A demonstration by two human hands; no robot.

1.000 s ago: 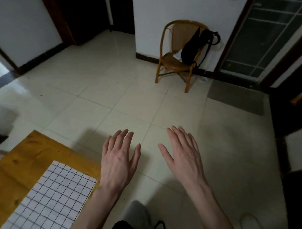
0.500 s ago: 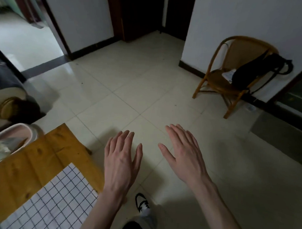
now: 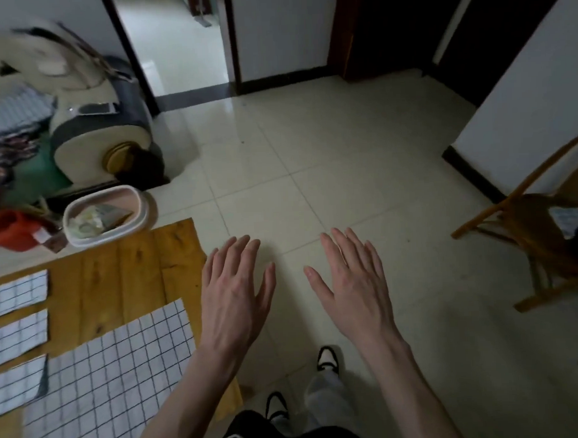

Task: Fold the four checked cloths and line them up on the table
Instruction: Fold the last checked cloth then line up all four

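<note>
A wooden table point(image 3: 125, 273) fills the lower left. On it lies a large white checked cloth point(image 3: 113, 382), spread flat near the front right corner. Three folded checked cloths sit in a column at the left edge: the top one point(image 3: 18, 292), the middle one point(image 3: 18, 336) and the bottom one point(image 3: 16, 385). My left hand point(image 3: 234, 292) hovers flat with fingers apart just past the table's right edge, holding nothing. My right hand point(image 3: 352, 282) is held the same way over the tiled floor, to the right of the left hand.
A pink and white basin point(image 3: 107, 212) with papers stands beyond the table. A massage chair point(image 3: 94, 120) with piled clothes sits at far left. A wooden chair point(image 3: 537, 229) stands at right. A doorway point(image 3: 176, 42) opens ahead. My shoes point(image 3: 325, 358) are on the tiled floor.
The view has swung left, bringing the table, the folded cloths, the basin and the massage chair into sight. Both hands keep the same flat, open pose.
</note>
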